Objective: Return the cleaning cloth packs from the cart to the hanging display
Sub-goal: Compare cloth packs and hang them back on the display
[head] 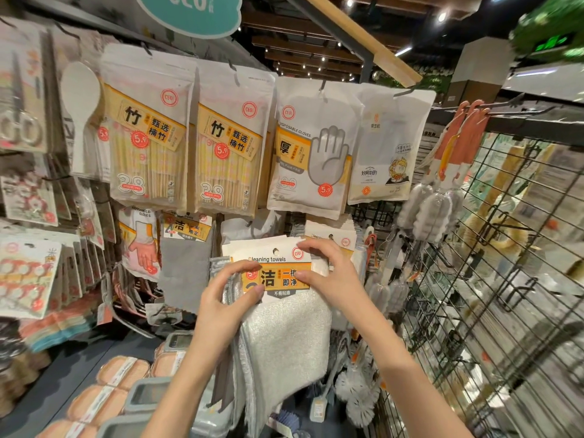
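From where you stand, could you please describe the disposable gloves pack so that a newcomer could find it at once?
Look along the top row of hanging packs on the display. Past the two yellow bamboo stick packs, the disposable gloves pack hangs third from the left, above the cleaning towels pack that both hands hold. It alone shows a large grey hand outline on white.

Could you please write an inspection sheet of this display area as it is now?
Surface: wire grid panel at right.
Job's things: cleaning towels pack held up before the hooks; same packs hang behind.
Clutter: bamboo stick packs, disposable gloves pack, bottle brushes.
Grippers: left hand and right hand both pinch the pack's card.
Cables: nothing seen.
Surroundings: shop ceiling with spotlights.
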`<act>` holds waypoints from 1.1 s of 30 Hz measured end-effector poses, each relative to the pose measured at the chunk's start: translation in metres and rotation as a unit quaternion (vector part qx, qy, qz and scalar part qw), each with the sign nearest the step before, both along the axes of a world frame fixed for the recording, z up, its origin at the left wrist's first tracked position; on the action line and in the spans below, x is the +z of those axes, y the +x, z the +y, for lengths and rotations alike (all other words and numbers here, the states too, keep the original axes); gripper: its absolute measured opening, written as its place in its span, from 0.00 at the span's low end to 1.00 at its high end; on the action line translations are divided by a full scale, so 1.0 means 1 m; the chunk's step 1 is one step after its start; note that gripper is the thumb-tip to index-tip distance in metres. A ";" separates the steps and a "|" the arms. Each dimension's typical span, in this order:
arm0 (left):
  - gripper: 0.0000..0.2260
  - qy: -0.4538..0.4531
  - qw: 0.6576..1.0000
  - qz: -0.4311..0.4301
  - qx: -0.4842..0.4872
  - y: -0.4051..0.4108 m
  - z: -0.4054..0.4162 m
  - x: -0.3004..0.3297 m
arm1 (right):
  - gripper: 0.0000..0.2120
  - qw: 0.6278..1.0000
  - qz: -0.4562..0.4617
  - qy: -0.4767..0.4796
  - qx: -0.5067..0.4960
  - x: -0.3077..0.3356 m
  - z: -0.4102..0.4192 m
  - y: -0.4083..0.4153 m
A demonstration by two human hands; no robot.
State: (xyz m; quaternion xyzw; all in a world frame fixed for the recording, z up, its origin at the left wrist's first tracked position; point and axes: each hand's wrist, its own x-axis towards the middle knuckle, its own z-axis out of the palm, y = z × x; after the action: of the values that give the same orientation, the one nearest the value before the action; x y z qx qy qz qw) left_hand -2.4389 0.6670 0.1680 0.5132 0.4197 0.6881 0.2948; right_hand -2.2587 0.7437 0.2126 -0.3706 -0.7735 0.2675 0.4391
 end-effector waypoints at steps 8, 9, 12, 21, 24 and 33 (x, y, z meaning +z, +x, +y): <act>0.27 0.007 1.000 0.003 0.001 0.001 -0.006 -0.002 | 0.29 0.999 -0.016 -0.022 -0.027 0.000 -0.003 0.001; 0.29 0.007 1.000 0.000 0.006 0.002 -0.006 -0.002 | 0.29 0.999 -0.018 -0.024 -0.029 0.001 -0.003 0.001; 0.32 0.004 1.000 -0.009 0.017 0.004 -0.006 -0.002 | 0.27 0.999 -0.020 -0.029 -0.024 0.001 -0.004 0.002; 0.28 0.000 0.999 -0.018 0.033 0.003 -0.007 -0.003 | 0.23 0.998 0.024 -0.054 0.003 0.002 -0.006 0.006; 0.25 -0.003 0.999 -0.020 0.029 0.002 -0.005 -0.004 | 0.23 0.998 0.030 -0.056 0.004 0.006 -0.006 0.007; 0.16 -0.023 0.999 -0.034 -0.024 -0.003 -0.001 0.000 | 0.24 0.997 0.061 -0.049 -0.002 0.007 -0.005 0.008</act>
State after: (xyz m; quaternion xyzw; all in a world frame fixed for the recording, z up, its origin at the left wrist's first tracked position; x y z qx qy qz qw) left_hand -2.4415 0.6659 0.1675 0.4929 0.4126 0.6878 0.3371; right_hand -2.2510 0.7385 0.2196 -0.3766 -0.7302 0.3265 0.4673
